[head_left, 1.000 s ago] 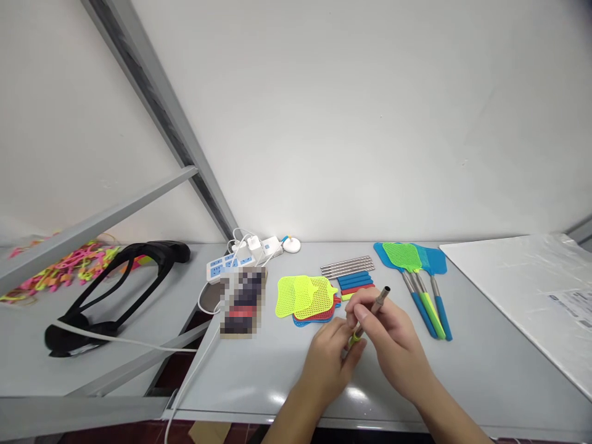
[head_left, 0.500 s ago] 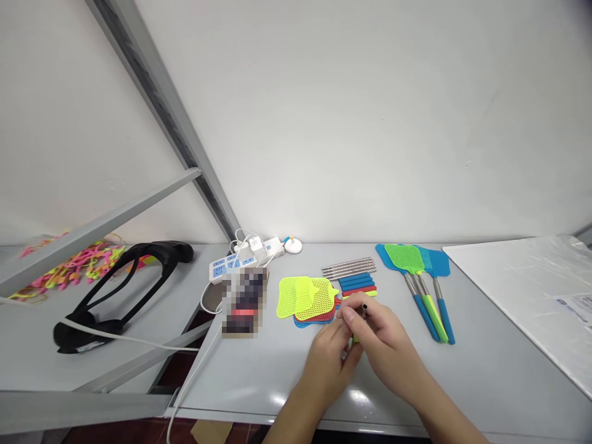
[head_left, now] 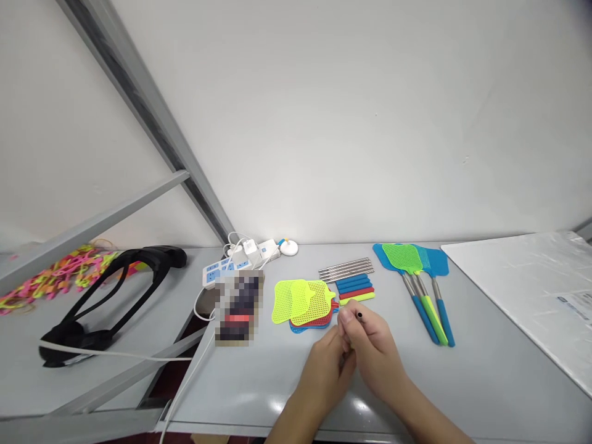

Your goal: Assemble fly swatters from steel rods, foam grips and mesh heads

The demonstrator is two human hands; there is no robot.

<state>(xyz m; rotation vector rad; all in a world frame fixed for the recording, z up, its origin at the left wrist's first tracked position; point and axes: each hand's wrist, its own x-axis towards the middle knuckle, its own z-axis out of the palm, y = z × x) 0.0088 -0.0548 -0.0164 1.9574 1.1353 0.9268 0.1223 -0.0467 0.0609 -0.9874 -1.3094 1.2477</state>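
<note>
My left hand (head_left: 326, 364) and my right hand (head_left: 370, 339) are closed together around a metal tube (head_left: 359, 316). The tube's dark open end pokes out above my right fingers; most of its length is hidden in my hands. Just beyond them lie yellow-green fly swatter heads (head_left: 296, 301) with a red swatter head (head_left: 319, 322) and a blue one partly underneath. Blue grip sleeves (head_left: 354, 283), a red sleeve (head_left: 356, 293) and a yellow-green sleeve (head_left: 357, 298) lie in a row behind my right hand. Several metal rods (head_left: 346, 269) rest behind those.
Several fly swatters with handles (head_left: 428, 302) lie on the right. A white wrapped sheet (head_left: 527, 290) covers the far right. On the left are a power strip (head_left: 215, 272) with cables, a blurred-out item (head_left: 238, 311), a metal shelf frame (head_left: 161, 117), and a black frame-like object (head_left: 120, 308).
My hands have closed in nearer each other, and the tube's end sits slightly lower. The green part that showed below the tube is now hidden. The view has shifted slightly.
</note>
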